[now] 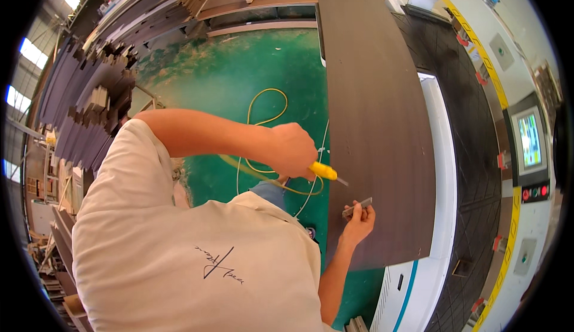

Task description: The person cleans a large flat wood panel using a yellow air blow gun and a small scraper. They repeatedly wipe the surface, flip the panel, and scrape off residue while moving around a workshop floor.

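Note:
My left hand (293, 151) is closed round a yellow air blow gun (323, 170), whose thin metal nozzle points down to the right over the brown panel (382, 129). A yellow hose (286, 102) loops below that hand, partly blurred. Nearer to me, my right hand (360, 221) pinches a short grey-brown strip (357, 206) between thumb and fingers, above the panel's near part. The nozzle and the strip are apart. My left fingers are mostly hidden behind the back of the hand.
Right of the panel runs a white machine edge (445, 170) beside a dark bed (472, 153). A control screen (530, 141) with buttons stands at far right. Brown boards (78, 99) are stacked at left. The hose and a pale cable (311, 197) lie over the green floor (197, 87).

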### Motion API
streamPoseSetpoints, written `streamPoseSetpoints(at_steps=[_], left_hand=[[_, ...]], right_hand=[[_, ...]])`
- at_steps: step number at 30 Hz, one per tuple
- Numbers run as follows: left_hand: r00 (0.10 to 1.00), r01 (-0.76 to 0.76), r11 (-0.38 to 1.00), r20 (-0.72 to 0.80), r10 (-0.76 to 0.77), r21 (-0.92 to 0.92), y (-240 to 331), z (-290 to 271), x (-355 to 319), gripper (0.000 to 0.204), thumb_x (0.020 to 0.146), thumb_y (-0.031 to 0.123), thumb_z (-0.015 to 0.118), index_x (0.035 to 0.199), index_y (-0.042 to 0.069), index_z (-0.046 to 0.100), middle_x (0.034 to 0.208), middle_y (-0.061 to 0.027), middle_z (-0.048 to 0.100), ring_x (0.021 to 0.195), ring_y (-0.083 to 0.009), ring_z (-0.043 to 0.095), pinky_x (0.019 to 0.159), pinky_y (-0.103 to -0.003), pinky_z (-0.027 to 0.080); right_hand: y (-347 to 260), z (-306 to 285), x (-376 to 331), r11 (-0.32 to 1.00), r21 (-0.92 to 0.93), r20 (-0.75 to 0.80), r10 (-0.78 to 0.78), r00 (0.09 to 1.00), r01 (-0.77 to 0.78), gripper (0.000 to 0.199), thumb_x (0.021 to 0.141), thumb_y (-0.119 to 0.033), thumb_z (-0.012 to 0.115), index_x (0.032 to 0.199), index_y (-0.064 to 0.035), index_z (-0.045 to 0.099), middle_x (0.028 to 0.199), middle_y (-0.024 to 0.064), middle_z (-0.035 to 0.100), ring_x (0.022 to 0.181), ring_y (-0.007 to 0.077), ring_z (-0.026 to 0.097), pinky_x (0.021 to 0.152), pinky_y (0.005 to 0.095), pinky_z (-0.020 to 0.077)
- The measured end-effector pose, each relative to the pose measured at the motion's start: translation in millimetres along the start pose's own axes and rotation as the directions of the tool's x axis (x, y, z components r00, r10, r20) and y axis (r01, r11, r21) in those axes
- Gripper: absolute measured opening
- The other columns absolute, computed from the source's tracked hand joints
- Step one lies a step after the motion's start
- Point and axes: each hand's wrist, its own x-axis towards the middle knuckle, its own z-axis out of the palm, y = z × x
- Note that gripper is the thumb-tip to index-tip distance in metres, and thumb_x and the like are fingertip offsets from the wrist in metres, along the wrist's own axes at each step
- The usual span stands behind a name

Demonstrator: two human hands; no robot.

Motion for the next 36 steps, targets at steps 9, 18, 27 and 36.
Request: streamPoseSetpoints(at_steps=[9,18,27,36], left_hand=[[0.759,0.445,0.848,-0.381,-0.528,-0.287,-322.8,-56.6,45.0,0.051,0.1,0.056,0.057,0.098,0.008,0.075,0.081,-0.016,0.073,0.078,-0.0389,0.071,0.07,-0.05,0.055],[0.552,0.549,0.739,-0.495,-0.671,-0.39,-594.4,-182.9,136.1,0.061,0.099,0.061,0.057,0.103,0.003,0.075,0.097,-0.0196,0.076,0.095,-0.0392,0.073,0.083,-0.05,0.056],[0.32,0.596,0.527,-0.422,-0.848,-0.606,-864.9,-331.6,240.4,0.059,0.096,0.052,0.061,0.125,0.002,0.07,0.127,-0.0248,0.07,0.123,-0.0387,0.066,0.104,-0.049,0.051],[0.701,0.11,0.513,-0.3,-0.647,-0.851,-816.1,-323.9,317.9,0.037,0.094,0.045,0.07,0.101,0.008,0.067,0.069,0.001,0.056,0.054,-0.0119,0.053,0.045,-0.033,0.042]], right_hand=[[-13.0,142.6,77.3,0.973,-0.227,0.064,0.065,0.996,-0.048,0.032,0.102,-0.01,0.065,0.129,0.0035,0.055,0.106,0.0142,0.074,0.083,0.0204,0.073,0.072,0.0311,0.0595],[-36.8,228.4,161.9,0.978,-0.177,-0.101,0.096,0.99,-0.113,0.029,0.1,-0.014,0.068,0.123,0.0022,0.059,0.104,0.0138,0.075,0.085,0.0212,0.073,0.071,0.0326,0.0581],[-152.6,226.3,366.9,0.726,-0.631,-0.417,-0.616,0.668,0.275,0.019,0.098,-0.009,0.07,0.106,0.0078,0.065,0.09,0.0072,0.066,0.081,0.0188,0.062,0.076,0.0335,0.0539],[-539.6,161.2,512.3,0.1,-0.995,-0.101,-0.994,-0.046,0.023,0.026,0.107,-0.019,0.059,0.123,-0.0016,0.069,0.115,0.016,0.074,0.1,0.03,0.072,0.086,0.0386,0.0562]])
